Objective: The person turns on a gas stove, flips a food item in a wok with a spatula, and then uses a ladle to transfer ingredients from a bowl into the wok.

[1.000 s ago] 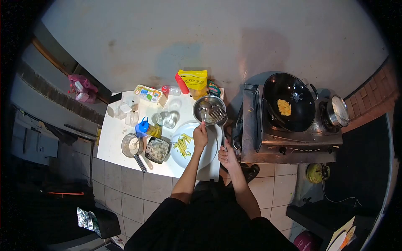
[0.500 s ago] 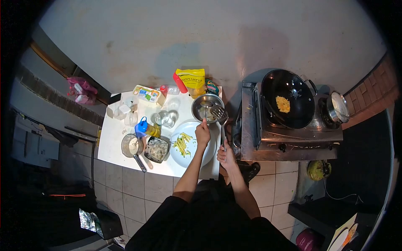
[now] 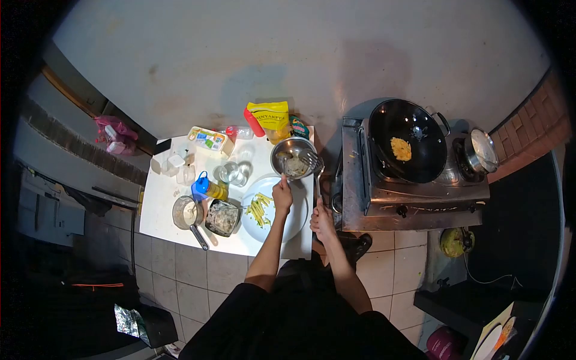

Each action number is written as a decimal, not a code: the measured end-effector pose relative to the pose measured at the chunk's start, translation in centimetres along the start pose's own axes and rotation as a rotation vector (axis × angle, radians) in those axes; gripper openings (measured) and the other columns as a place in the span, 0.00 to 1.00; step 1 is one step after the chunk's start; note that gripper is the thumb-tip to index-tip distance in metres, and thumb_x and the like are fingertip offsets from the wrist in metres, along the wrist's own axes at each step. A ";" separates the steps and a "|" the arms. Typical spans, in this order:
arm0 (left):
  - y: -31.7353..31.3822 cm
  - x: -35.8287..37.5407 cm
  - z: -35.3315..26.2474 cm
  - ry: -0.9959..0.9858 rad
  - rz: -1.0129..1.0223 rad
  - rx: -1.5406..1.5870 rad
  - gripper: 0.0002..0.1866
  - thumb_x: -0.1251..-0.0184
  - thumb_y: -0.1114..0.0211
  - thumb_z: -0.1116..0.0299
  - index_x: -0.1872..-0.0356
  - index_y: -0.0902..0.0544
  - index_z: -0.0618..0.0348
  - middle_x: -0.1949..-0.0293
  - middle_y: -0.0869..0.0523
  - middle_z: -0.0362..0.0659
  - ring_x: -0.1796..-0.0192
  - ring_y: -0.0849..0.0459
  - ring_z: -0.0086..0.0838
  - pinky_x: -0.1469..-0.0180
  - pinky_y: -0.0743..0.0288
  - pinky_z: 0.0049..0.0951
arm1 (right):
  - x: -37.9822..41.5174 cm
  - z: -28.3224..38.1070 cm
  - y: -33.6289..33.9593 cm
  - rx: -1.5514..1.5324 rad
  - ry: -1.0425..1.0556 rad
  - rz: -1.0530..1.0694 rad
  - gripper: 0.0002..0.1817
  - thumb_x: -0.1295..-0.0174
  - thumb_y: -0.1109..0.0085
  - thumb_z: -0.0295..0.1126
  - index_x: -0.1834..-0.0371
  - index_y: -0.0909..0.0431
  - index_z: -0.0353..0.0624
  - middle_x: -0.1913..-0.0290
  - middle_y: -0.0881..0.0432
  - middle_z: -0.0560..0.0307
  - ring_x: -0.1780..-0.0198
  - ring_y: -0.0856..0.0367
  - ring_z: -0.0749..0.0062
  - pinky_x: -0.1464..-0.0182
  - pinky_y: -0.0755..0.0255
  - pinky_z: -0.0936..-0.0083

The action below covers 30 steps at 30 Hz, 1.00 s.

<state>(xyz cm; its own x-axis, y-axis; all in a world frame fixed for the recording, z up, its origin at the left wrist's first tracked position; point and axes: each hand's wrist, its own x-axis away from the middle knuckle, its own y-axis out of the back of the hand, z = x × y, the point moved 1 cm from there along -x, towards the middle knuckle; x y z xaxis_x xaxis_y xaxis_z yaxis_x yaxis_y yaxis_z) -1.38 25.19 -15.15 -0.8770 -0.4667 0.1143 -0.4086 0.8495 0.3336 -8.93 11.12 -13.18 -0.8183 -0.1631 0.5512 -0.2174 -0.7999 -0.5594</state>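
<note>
My left hand is closed around the handle of what looks like a metal spoon, whose end is inside the steel bowl. My right hand grips a slotted spatula, its head over the bowl's right side. Some pale wet food lies in the bowl. Just below the bowl is a large white plate with pale green-yellow strips on it. On the stove to the right, a black wok holds a golden fried piece.
Left on the table stand a saucepan, a dark container of pale food, a blue-capped bottle, glasses and a tub. A yellow pouch stands behind the bowl. A lidded pot is on the stove.
The spatula head has moved further over the bowl, beside the spoon. The spoon's end sits lower and to the left within the bowl. The whole view has shifted slightly.
</note>
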 end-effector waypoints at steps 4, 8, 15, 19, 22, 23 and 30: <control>0.6 -0.3 -1.1 0.003 0.042 0.049 0.32 0.28 0.54 0.48 0.87 0.32 0.63 0.88 0.34 0.38 0.81 0.39 0.24 0.78 0.42 0.31 | -0.6 -0.4 0.6 0.009 -0.003 -0.012 0.25 0.38 0.48 0.57 0.84 0.40 0.53 0.91 0.48 0.75 0.94 0.53 0.88 0.94 0.59 0.87; 0.4 -0.4 -0.8 -0.004 0.066 0.095 0.31 0.27 0.53 0.49 0.87 0.31 0.64 0.89 0.33 0.40 0.82 0.37 0.24 0.78 0.41 0.32 | -0.6 -0.5 0.6 0.004 -0.030 -0.032 0.25 0.38 0.48 0.57 0.84 0.39 0.53 0.91 0.49 0.75 0.94 0.53 0.88 0.94 0.59 0.87; 0.5 0.1 -0.4 -0.034 0.054 -0.084 0.32 0.28 0.54 0.46 0.85 0.29 0.63 0.86 0.30 0.40 0.80 0.35 0.26 0.75 0.39 0.33 | -0.7 -0.6 0.8 0.063 -0.027 -0.069 0.25 0.38 0.49 0.57 0.84 0.40 0.54 0.91 0.49 0.76 0.94 0.52 0.89 0.94 0.59 0.87; 0.5 -0.4 1.5 0.025 0.025 -0.215 0.31 0.29 0.54 0.47 0.81 0.24 0.67 0.84 0.24 0.56 0.78 0.25 0.45 0.70 0.33 0.44 | 0.0 0.6 -0.2 0.086 0.045 -0.103 0.25 0.38 0.50 0.58 0.83 0.41 0.54 0.91 0.49 0.76 0.94 0.52 0.89 0.93 0.59 0.87; 0.7 -0.2 2.8 0.041 0.040 -0.197 0.30 0.29 0.53 0.49 0.82 0.24 0.67 0.83 0.23 0.56 0.78 0.24 0.46 0.69 0.33 0.44 | 0.0 1.4 0.1 0.092 0.057 -0.109 0.25 0.38 0.50 0.59 0.83 0.40 0.54 0.91 0.49 0.76 0.94 0.52 0.89 0.93 0.59 0.87; 0.6 -0.2 3.0 0.058 0.062 -0.166 0.29 0.29 0.53 0.50 0.81 0.24 0.68 0.83 0.23 0.57 0.77 0.24 0.47 0.69 0.33 0.44 | -0.1 1.6 0.4 0.097 0.048 -0.093 0.25 0.38 0.50 0.59 0.83 0.40 0.54 0.91 0.48 0.76 0.93 0.52 0.90 0.93 0.59 0.87; -0.4 -1.0 2.9 -0.030 0.140 -0.186 0.24 0.31 0.51 0.53 0.75 0.22 0.67 0.78 0.20 0.57 0.74 0.21 0.49 0.67 0.31 0.44 | 0.7 1.3 1.6 0.049 -0.059 0.039 0.26 0.38 0.53 0.61 0.82 0.39 0.53 0.91 0.47 0.74 0.93 0.50 0.87 0.92 0.57 0.86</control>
<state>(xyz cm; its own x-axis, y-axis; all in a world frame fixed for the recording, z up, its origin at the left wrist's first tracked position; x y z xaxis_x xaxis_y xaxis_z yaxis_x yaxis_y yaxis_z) -1.09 26.05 -18.08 -0.9301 -0.3376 0.1449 -0.2313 0.8444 0.4832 -9.12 9.00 -12.89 -0.7924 -0.2276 0.5660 -0.1583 -0.8192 -0.5511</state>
